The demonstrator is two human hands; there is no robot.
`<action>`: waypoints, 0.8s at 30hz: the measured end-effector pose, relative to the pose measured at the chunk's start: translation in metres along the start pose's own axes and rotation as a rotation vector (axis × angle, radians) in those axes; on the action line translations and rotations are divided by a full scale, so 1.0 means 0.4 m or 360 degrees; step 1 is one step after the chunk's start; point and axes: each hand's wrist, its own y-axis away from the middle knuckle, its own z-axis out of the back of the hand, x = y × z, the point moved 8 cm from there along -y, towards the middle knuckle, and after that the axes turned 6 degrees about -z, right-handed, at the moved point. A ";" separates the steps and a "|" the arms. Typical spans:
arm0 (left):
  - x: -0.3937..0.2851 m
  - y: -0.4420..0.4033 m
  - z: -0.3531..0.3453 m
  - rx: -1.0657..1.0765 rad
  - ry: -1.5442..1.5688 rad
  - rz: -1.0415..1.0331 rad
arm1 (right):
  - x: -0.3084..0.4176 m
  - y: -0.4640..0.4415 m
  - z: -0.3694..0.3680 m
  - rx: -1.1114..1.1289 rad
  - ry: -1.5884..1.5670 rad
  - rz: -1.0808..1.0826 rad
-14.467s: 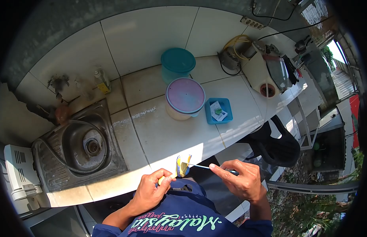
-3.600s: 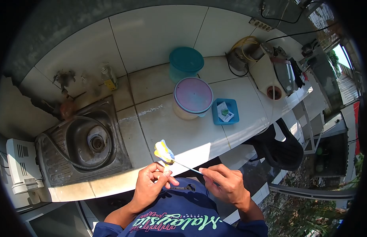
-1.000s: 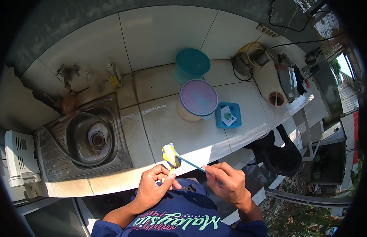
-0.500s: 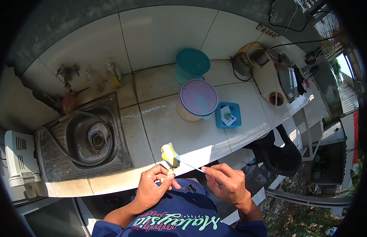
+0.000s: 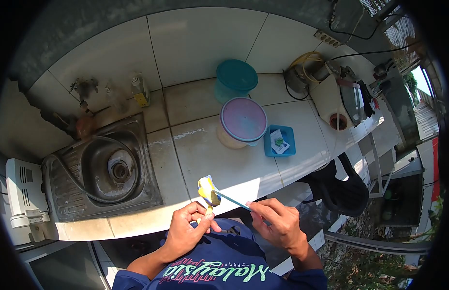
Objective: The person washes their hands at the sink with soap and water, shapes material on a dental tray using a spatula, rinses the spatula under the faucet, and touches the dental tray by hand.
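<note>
Near the counter's front edge, my left hand (image 5: 189, 226) is closed on the thin yellow handle of a small spoon-like object (image 5: 206, 188) with a yellow, white and blue painted head. My right hand (image 5: 278, 224) pinches a thin blue stick (image 5: 234, 200), which slants up to the left. Its far end meets the right side of the painted head, beside a dark olive patch. The small details at the stick's end are too fine to tell.
A metal sink (image 5: 108, 169) with a hose lies left. Behind my hands stand a pink-lidded container (image 5: 243, 119), a teal-lidded container (image 5: 236, 75) and a blue tray (image 5: 288, 151) holding packets. A black chair (image 5: 352, 186) and cream appliance (image 5: 326, 99) are at right.
Compared with the earliest frame, the painted object is held higher and farther left, and my right hand has come closer to it. In the last second the stick has only tilted slightly.
</note>
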 end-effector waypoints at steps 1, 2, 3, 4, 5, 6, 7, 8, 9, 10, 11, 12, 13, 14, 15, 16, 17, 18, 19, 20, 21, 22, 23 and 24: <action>0.001 0.000 0.001 -0.0004 0.0006 0.0002 | -0.001 0.000 0.001 -0.0012 0.0004 -0.0007; 0.002 0.000 0.001 -0.0008 0.0011 0.0004 | 0.000 0.000 0.002 -0.0011 0.0004 -0.0006; 0.000 0.000 0.000 -0.0008 0.0012 0.0004 | -0.001 0.000 0.000 0.0020 0.0009 -0.0014; -0.002 0.000 0.000 -0.0006 0.0003 -0.0001 | -0.002 0.000 -0.002 0.0051 0.0013 -0.0021; -0.004 0.000 0.000 -0.0006 -0.0007 -0.0005 | 0.000 0.001 0.000 0.0051 0.0013 -0.0020; -0.004 0.000 0.000 -0.0007 -0.0008 -0.0007 | 0.000 0.000 0.001 0.0064 -0.0012 -0.0021; -0.001 0.000 0.001 -0.0009 0.0000 -0.0009 | 0.000 0.001 0.002 0.0077 -0.0037 -0.0022; 0.000 -0.001 0.001 -0.0011 0.0008 -0.0011 | -0.002 0.004 0.003 0.0074 -0.0036 -0.0020; -0.002 0.000 0.001 -0.0011 0.0006 -0.0014 | -0.008 0.008 0.008 0.0046 -0.0051 -0.0044; -0.003 0.000 0.003 -0.0022 0.0021 -0.0008 | -0.014 0.012 0.013 0.0016 -0.0067 -0.0068; -0.004 -0.001 0.004 -0.0032 0.0034 -0.0003 | -0.014 0.013 0.018 0.0010 -0.0067 -0.0065; -0.005 0.000 0.004 -0.0030 0.0028 -0.0010 | -0.017 0.013 0.023 0.0017 -0.0081 -0.0095; -0.001 -0.001 0.006 -0.0033 0.0067 0.0006 | -0.023 0.012 0.026 0.0016 -0.0095 -0.0124; 0.002 -0.001 0.008 -0.0033 0.0105 0.0025 | -0.027 0.013 0.029 0.0000 -0.0096 -0.0122; 0.001 -0.003 0.009 -0.0051 0.0109 0.0013 | -0.029 0.016 0.028 0.0007 -0.0130 -0.0111; 0.001 -0.004 0.011 -0.0044 0.0101 0.0017 | -0.030 0.021 0.026 0.0018 -0.0165 -0.0106; 0.000 -0.005 0.014 -0.0055 0.0086 0.0013 | -0.033 0.025 0.024 0.0013 -0.0168 -0.0116; 0.000 -0.006 0.017 -0.0065 0.0072 0.0009 | -0.037 0.030 0.024 0.0003 -0.0190 -0.0130; -0.001 -0.007 0.017 -0.0058 0.0069 0.0015 | -0.040 0.035 0.023 -0.0005 -0.0211 -0.0144; -0.003 -0.007 0.018 -0.0069 0.0064 0.0017 | -0.042 0.040 0.022 -0.0007 -0.0212 -0.0151; -0.004 -0.007 0.021 -0.0081 0.0057 0.0017 | -0.045 0.044 0.019 -0.0008 -0.0242 -0.0173; -0.005 -0.008 0.022 -0.0078 0.0053 0.0020 | -0.046 0.047 0.016 -0.0008 -0.0271 -0.0192; -0.007 -0.009 0.020 -0.0058 0.0069 0.0014 | -0.041 0.048 0.014 -0.0010 -0.0271 -0.0194; -0.008 -0.009 0.017 -0.0040 0.0085 0.0007 | -0.037 0.047 0.012 -0.0025 -0.0303 -0.0226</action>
